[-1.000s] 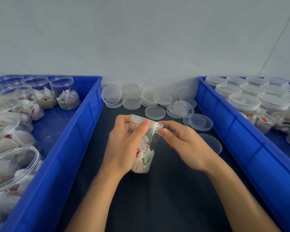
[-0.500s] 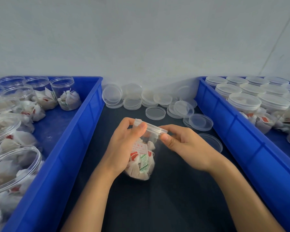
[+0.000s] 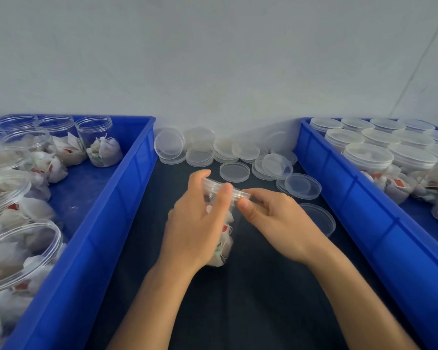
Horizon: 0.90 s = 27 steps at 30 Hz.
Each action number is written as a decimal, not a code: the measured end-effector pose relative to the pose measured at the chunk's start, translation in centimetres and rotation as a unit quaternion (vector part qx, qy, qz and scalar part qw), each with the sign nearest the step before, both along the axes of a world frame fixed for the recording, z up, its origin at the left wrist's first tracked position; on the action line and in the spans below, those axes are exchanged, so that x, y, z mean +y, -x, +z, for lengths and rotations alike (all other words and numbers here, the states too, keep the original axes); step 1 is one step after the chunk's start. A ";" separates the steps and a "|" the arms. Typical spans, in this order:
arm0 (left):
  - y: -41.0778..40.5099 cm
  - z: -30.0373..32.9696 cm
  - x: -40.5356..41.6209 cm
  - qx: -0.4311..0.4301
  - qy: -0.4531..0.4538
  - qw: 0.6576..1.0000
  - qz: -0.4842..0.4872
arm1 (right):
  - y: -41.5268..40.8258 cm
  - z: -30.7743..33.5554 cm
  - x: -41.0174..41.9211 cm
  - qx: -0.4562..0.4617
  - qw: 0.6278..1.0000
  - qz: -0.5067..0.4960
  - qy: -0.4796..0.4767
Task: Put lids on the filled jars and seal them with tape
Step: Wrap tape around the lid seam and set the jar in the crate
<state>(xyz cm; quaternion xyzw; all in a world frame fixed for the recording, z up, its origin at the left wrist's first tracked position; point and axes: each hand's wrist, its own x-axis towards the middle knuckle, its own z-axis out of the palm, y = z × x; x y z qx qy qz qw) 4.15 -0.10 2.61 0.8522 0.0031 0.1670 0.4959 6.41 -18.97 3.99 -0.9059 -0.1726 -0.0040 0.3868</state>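
Note:
A clear plastic jar [image 3: 224, 245] filled with white sachets stands tilted on the dark table [image 3: 250, 299] at the centre, a clear lid [image 3: 214, 186] on its mouth. My left hand [image 3: 196, 223] wraps round the jar's upper part, thumb and fingers on the lid's rim. From the right, my right hand [image 3: 276, 218] pinches the lid's edge. Loose clear lids [image 3: 234, 171] lie behind the hands near the wall. No tape shows.
A blue bin [image 3: 91, 223] on the left holds open filled jars [image 3: 99, 140]. A blue bin [image 3: 364, 215] on the right holds lidded jars [image 3: 368, 157]. One lid [image 3: 319, 218] lies just right of my right hand. A pale wall closes the back.
The jar has turned in my hands and leans further. My left hand has slid round it, covering more of the sachets; the right thumb stays on the lid's edge.

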 end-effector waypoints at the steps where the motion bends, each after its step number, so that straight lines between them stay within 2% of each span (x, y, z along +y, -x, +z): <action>1: 0.0 0.0 -0.2 0.014 0.004 1.000 -0.011 | 0.1 0.1 0.1 -0.003 1.000 -0.001 0.007; 7: -0.4 -0.1 0.7 0.035 0.020 0.998 -0.037 | 0.1 0.3 -1.0 0.008 0.999 0.042 0.015; 17: -0.5 -0.1 1.3 0.040 0.092 0.992 -0.070 | -0.1 0.5 -0.9 -0.015 0.998 0.028 0.061; 27: -0.5 -0.4 1.5 0.049 0.147 0.979 -0.133 | 0.0 0.6 -0.8 0.039 0.998 0.048 0.014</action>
